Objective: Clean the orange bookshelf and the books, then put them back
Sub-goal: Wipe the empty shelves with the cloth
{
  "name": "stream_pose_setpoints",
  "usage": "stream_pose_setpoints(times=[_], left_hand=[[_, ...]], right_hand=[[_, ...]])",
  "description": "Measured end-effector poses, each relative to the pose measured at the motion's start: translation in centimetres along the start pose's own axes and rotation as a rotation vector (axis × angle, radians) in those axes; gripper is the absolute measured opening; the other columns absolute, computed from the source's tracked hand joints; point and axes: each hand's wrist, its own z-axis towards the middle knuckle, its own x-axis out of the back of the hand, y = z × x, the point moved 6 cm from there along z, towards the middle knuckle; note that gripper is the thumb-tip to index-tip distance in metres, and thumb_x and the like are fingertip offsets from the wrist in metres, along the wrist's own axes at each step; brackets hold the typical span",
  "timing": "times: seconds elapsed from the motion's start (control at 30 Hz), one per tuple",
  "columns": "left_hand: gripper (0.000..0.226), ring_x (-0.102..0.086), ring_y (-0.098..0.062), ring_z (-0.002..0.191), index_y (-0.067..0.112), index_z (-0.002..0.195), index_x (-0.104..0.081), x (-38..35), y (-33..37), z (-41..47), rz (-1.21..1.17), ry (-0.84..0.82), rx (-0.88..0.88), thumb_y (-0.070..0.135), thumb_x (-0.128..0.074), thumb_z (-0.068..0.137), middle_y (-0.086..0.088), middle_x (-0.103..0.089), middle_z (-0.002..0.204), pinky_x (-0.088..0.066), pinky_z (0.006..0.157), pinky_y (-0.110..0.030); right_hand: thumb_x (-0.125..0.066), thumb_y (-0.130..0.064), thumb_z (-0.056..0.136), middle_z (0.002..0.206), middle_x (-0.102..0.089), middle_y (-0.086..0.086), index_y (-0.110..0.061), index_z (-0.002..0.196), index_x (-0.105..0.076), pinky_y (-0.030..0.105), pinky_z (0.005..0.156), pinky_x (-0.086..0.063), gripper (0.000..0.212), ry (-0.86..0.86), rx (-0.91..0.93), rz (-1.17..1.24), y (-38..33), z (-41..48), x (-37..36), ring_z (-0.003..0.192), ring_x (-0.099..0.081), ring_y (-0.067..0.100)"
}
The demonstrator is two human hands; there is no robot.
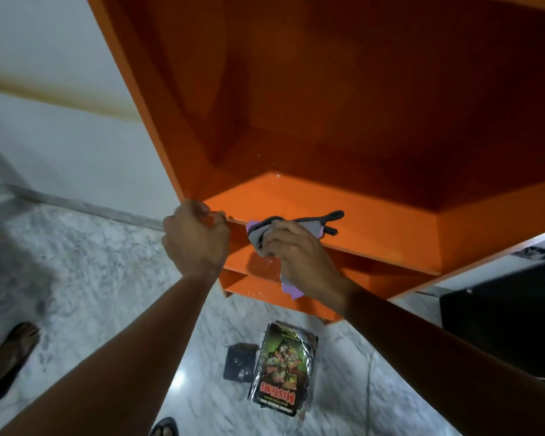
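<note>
Partly, R hand (296, 251) hides cloth (312, 224) at bookshelf (296, 193) edge.

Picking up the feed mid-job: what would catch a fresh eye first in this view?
The big orange bookshelf fills the upper right, with no books on the shelves in view. At its front, the right hand grips a grey-and-purple cloth against a shelf edge, while the left hand holds the frame's left corner. Below, a stack of books lies on the marble floor.
</note>
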Motion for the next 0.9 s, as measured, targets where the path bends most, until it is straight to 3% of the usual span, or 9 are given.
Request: stream_pose_setpoints(times=[0.07, 0.17, 0.3, 0.4, 0.5, 0.57, 0.7, 0.8, 0.9], left_hand=[[0.044, -0.056, -0.034, 0.117, 0.019, 0.113, -0.054, 0.4, -1.0, 0.7, -0.018, 0.046, 0.145, 0.041, -0.076, 0.082, -0.009, -0.061, 0.120, -0.049, 0.097, -0.053], [0.067, -0.054, -0.039, 0.126, 0.021, 0.133, -0.045, -0.4, -2.2, 2.5, -0.117, -0.027, 0.287, 0.049, -0.075, 0.080, -0.012, -0.055, 0.136, -0.046, 0.102, -0.059], [0.055, -0.060, -0.041, 0.118, 0.027, 0.135, -0.050, -1.9, -2.4, 3.8, -0.225, -0.201, 0.297, 0.046, -0.067, 0.086, -0.007, -0.063, 0.132, -0.048, 0.100, -0.062], [0.053, -0.061, -0.041, 0.115, 0.030, 0.131, -0.055, -2.0, -2.6, 4.6, -0.266, -0.241, 0.359, 0.037, -0.071, 0.080, -0.005, -0.066, 0.129, -0.046, 0.102, -0.062], [0.046, -0.061, -0.041, 0.115, 0.033, 0.124, -0.060, -1.9, -2.9, 5.0, -0.246, -0.259, 0.390, 0.034, -0.076, 0.081, -0.004, -0.068, 0.125, -0.043, 0.103, -0.062], [0.034, -0.062, -0.039, 0.111, 0.039, 0.109, -0.059, -1.8, -3.2, 5.1, -0.227, -0.264, 0.391, 0.037, -0.075, 0.079, -0.001, -0.069, 0.117, -0.044, 0.102, -0.062], [0.031, -0.064, -0.037, 0.106, 0.039, 0.096, -0.060, -2.1, -4.0, 5.6, -0.236, -0.295, 0.409, 0.046, -0.076, 0.071, 0.005, -0.068, 0.103, -0.045, 0.101, -0.061], [0.041, -0.065, -0.036, 0.105, 0.037, 0.101, -0.068, -2.1, -4.5, 6.1, -0.245, -0.334, 0.386, 0.052, -0.078, 0.064, 0.003, -0.072, 0.105, -0.046, 0.100, -0.062], [0.046, -0.067, -0.032, 0.105, 0.036, 0.111, -0.071, -1.9, -4.9, 6.5, -0.221, -0.341, 0.358, 0.052, -0.081, 0.069, 0.005, -0.074, 0.106, -0.047, 0.100, -0.059]], right_hand=[[-0.053, 0.005, 0.086, 0.098, -0.072, 0.003, -0.008, 0.086, -0.078, 0.038, 0.082, -0.051, 0.028, 0.025, -0.049, 0.030, 0.1, 0.8, 0.5, 0.101, -0.054, 0.026], [-0.046, 0.013, 0.079, 0.095, -0.073, 0.003, -0.010, 0.081, -0.077, 0.038, 0.082, -0.052, 0.039, 0.207, -0.251, 0.260, 1.1, 2.7, 2.8, 0.094, -0.063, 0.027], [-0.043, 0.019, 0.079, 0.082, -0.072, -0.005, -0.019, 0.076, -0.072, 0.023, 0.072, -0.050, 0.048, 0.427, -0.625, 0.571, 4.9, 5.9, 6.3, 0.077, -0.065, 0.005], [-0.051, 0.015, 0.080, 0.077, -0.073, 0.000, -0.020, 0.071, -0.070, 0.021, 0.065, -0.048, 0.042, 0.539, -0.855, 0.545, 9.3, 7.3, 7.2, 0.069, -0.064, 0.004], [-0.058, -0.008, 0.090, 0.109, -0.073, 0.015, -0.014, 0.093, -0.075, 0.034, 0.080, -0.046, 0.018, 0.323, -1.059, 0.013, 12.8, 6.9, 6.6, 0.101, -0.066, 0.031], [-0.048, -0.029, 0.094, 0.120, -0.066, 0.017, -0.013, 0.103, -0.070, 0.046, 0.085, -0.039, 0.029, 0.107, -1.179, -0.315, 13.5, 6.0, 4.9, 0.115, -0.058, 0.039], [-0.011, -0.052, 0.079, 0.131, -0.066, 0.013, -0.016, 0.117, -0.070, 0.061, 0.110, -0.023, 0.079, -0.057, -1.122, -0.431, 13.4, 5.4, 1.3, 0.127, -0.055, 0.038], [-0.003, -0.044, 0.081, 0.143, -0.053, 0.023, -0.007, 0.142, -0.051, 0.065, 0.107, -0.036, 0.086, -0.125, -1.015, -0.430, 15.3, 6.8, 0.8, 0.130, -0.050, 0.046], [-0.004, -0.038, 0.087, 0.146, -0.049, 0.023, -0.004, 0.144, -0.048, 0.059, 0.109, -0.035, 0.079, -0.127, -0.933, -0.421, 14.9, 10.0, 1.2, 0.131, -0.046, 0.046]])
